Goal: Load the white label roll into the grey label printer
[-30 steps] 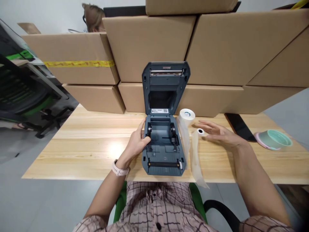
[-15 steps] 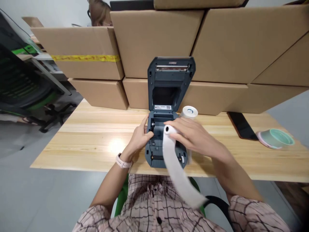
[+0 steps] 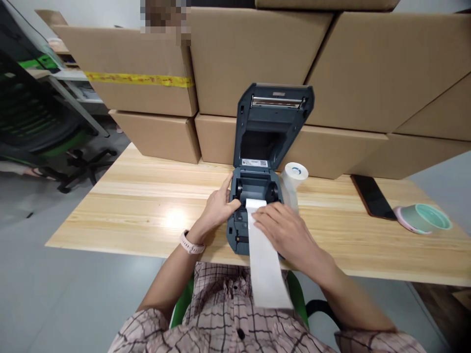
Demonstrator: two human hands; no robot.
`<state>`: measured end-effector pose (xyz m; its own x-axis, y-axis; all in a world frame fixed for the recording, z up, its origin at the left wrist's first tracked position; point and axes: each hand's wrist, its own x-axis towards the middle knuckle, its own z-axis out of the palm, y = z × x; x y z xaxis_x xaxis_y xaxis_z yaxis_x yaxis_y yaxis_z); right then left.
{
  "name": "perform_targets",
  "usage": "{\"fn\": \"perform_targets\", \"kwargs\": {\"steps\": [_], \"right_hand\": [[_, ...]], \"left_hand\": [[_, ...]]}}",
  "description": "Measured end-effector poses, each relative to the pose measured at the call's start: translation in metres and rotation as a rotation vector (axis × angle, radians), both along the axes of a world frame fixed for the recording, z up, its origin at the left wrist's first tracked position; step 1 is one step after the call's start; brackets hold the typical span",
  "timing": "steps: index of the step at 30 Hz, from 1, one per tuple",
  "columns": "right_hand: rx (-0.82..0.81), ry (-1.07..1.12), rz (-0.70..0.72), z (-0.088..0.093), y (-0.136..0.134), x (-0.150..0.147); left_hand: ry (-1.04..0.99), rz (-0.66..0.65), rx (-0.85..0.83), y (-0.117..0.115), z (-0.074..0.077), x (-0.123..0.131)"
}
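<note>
A dark grey label printer [image 3: 270, 127] stands open on the wooden table [image 3: 147, 215], its lid tilted back. A small paper roll [image 3: 255, 203] sits in the printer's bay and its white strip [image 3: 265, 260] trails over the front edge toward me. My right hand [image 3: 285, 233] lies on the strip over the printer, fingers pressed on the paper. My left hand [image 3: 219, 203] grips the printer's left side by the roll holder, with a watch on its wrist. A second, larger white roll [image 3: 294, 176] stands just right of the printer.
Stacked cardboard boxes [image 3: 243, 59] wall the table's back. A black phone [image 3: 371, 196] and a pink-and-mint tape roll [image 3: 423, 218] lie at the right. An office chair [image 3: 40, 127] stands at the left. Another person is partly visible behind the boxes.
My right hand picked up the small roll from the table right of the printer, carried it over and set it into the bay. The strip now hangs straight down the front.
</note>
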<state>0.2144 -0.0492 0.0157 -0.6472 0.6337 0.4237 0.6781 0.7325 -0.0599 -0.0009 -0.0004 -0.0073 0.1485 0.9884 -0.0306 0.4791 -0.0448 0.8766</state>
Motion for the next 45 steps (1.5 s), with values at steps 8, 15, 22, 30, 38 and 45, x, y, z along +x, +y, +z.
{"fn": "perform_targets", "kwargs": {"steps": [8, 15, 22, 30, 38, 45], "right_hand": [[0.038, 0.056, -0.002, -0.01, -0.048, -0.006], [0.022, 0.157, -0.039, -0.02, -0.06, -0.01], [-0.086, 0.243, -0.038, -0.018, -0.062, -0.007], [-0.071, 0.155, -0.053, -0.019, -0.061, -0.006], [-0.081, 0.147, -0.037, -0.026, -0.061, -0.007], [-0.144, 0.212, -0.012, -0.019, -0.062, -0.005]], "left_hand": [[-0.003, 0.014, -0.011, -0.001, 0.002, 0.001], [-0.008, 0.002, -0.003, -0.001, 0.004, 0.0], [-0.011, 0.0, -0.004, -0.002, 0.006, 0.0], [0.012, 0.003, 0.017, -0.002, 0.003, 0.0], [0.071, 0.002, 0.031, -0.003, 0.004, -0.003], [0.237, 0.115, 0.291, -0.024, 0.011, 0.002]]}}
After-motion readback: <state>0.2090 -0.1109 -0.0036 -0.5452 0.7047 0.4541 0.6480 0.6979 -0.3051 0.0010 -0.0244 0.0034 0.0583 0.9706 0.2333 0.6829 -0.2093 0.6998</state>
